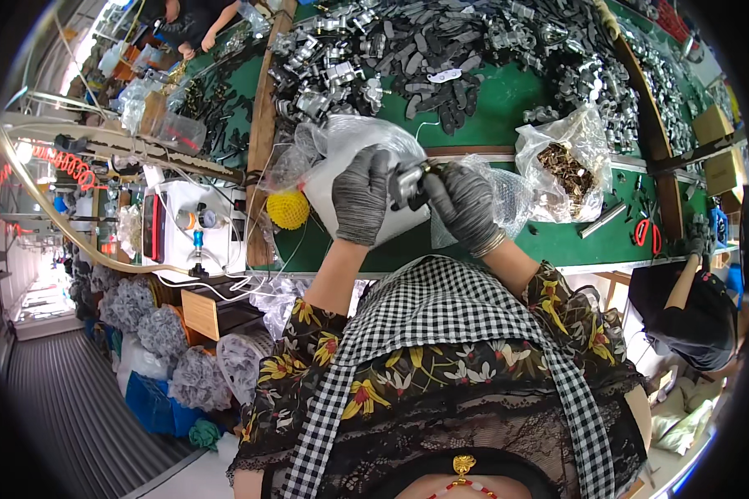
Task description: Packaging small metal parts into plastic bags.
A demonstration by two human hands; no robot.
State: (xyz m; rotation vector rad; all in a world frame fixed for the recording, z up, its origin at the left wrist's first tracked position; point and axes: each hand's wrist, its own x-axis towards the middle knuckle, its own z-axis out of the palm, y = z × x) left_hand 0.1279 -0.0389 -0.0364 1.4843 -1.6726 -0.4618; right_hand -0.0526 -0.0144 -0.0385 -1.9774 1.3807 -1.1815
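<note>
Both my hands wear grey knitted gloves and meet above a white plastic bag (341, 187) on the green bench (495, 100). Between them is a small silver and black metal part (405, 185), whose exact kind I cannot make out. My left hand (362, 200) grips it from the left, fingers closed. From the right, my right hand (466, 204) closes on its dark end, where a small brassy bit shows. Ahead lie a heap of similar silver metal parts (320, 83) and a spread of flat black pieces (453, 100). Bubble wrap (508, 195) lies beside my right hand.
An open plastic bag of small brown metal pieces (566, 170) stands right, near a silver tube (603, 220) and red-handled scissors (645, 235). On the left are a yellow ball-shaped object (288, 210) and a white machine (200, 229). Other people work at far left and right.
</note>
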